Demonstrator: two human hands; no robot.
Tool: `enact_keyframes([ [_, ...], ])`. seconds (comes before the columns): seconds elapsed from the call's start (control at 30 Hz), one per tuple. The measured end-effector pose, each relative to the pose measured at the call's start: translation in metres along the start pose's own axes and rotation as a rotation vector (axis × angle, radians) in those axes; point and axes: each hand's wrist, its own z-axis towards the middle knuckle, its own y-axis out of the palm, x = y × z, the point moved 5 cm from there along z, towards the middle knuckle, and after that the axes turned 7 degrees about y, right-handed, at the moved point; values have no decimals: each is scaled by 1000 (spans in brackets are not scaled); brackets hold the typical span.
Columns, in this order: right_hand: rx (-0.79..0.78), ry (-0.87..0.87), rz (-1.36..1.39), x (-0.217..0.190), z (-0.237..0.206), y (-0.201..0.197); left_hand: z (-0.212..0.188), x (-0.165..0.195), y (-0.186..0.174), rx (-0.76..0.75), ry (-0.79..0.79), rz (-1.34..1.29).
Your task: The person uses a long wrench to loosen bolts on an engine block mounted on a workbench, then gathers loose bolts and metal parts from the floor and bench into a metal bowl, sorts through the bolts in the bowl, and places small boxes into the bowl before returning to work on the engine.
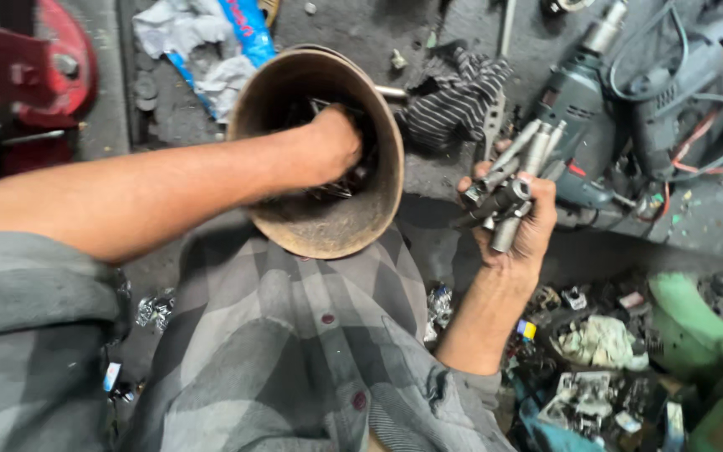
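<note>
Hands sorting metal bits from a rusty can

The left hand [335, 142] is plunged into the rusty can [320, 226], fingers hidden, so its grip cannot be told. The right hand [519, 224] is closed around a bundle of metal bits [514, 172], just beside the can and near a grey drill [575, 105] and striped rag [453, 100].

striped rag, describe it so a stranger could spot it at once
Start at the big rusty can mid-frame. Just right of its rim, on the dark bench, lies the striped rag, beside the grey drill. It is the only black-and-white striped cloth there.
</note>
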Motion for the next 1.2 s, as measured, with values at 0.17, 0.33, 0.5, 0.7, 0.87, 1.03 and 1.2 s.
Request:
enact_keyframes([
  [0.17, -12, 69, -46, -1, 6, 1, -18, -33, -32, -181, -214, -499],
  [0.33, -13, 91, -36, -3, 12, 0, -95, -34, -86, 122, -368, -601],
  [0.5, -25, 86, -66, -1, 16, 3, -172, -27, -130, 472, -223, -815],
  [0.7, 25, 91, -126, -1, 19, 12, -219, -29, -116, 1050, -46, -1490],
  [0.87, -23, 117, -163, -1, 19, 22, -207, -16, -105, 1238, 179, -1879],
  [1.03, -44, 131, -200, 1, 19, 26, -182, -18, -103, 1018, 42, -1499],
  [1.2, -33, 124, -203, 2, 19, 27, -114, -8, -62, 177, -167, -810],
])
